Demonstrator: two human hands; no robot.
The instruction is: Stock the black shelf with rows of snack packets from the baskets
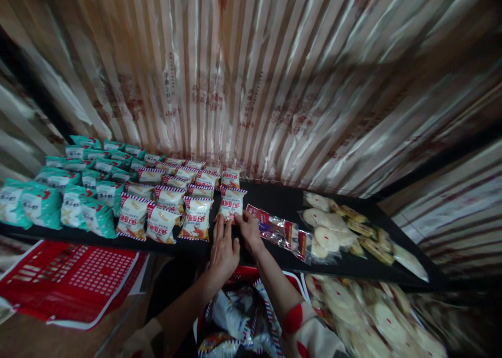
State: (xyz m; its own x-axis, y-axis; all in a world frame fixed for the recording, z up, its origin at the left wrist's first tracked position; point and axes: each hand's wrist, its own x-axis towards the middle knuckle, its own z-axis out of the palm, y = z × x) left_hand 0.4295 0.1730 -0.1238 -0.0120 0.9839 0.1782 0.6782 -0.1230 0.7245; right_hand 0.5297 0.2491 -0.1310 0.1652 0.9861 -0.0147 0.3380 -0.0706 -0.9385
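A white and orange snack bag [231, 203] with a striped top edge stands upright on the black shelf [270, 193]. My left hand [225, 248] lies against its lower front, fingers stretched out and thumb apart. At the bag's lower right corner, my right hand [249, 229] has its fingers curled against the edge; the fingertips are partly hidden. Rows of matching snack bags [195, 219] stand just left of my hands. Below my forearms, a red basket [292, 280] with a white rim holds several more striped bags.
Teal snack bags [94, 216] fill the shelf's left end. Flat red and purple packets [274, 227] and clear packs of pale round slices [327, 237] lie to the right. A red basket [74, 279] sits lower left. Striped plastic sheeting [235, 75] hangs behind the shelf.
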